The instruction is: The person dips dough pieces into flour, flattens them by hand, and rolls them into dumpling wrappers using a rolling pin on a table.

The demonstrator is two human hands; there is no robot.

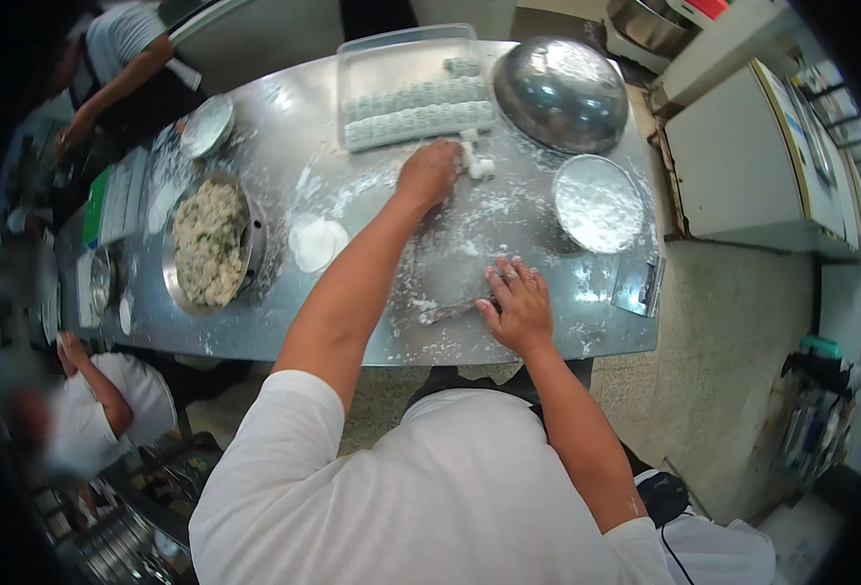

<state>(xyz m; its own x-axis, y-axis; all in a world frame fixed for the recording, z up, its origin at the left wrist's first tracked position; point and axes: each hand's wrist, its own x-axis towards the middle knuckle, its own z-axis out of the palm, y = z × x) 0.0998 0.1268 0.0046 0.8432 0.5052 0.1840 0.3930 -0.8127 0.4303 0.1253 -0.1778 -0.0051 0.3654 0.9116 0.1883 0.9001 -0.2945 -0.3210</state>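
My left hand reaches to the front edge of a clear plastic tray that holds rows of pale pieces. Its fingertips are beside small white dough pieces, and whether it grips anything is hidden. Palm down, my right hand rests on the floured steel table with its fingers apart, holding nothing. A thin floury scraping or stick-like thing lies just left of its thumb; I cannot make out what it is.
A filling bowl, a white disc of dough or flour, a flour bowl, an upturned steel bowl and a metal scraper are on the table. Two other people are at the left.
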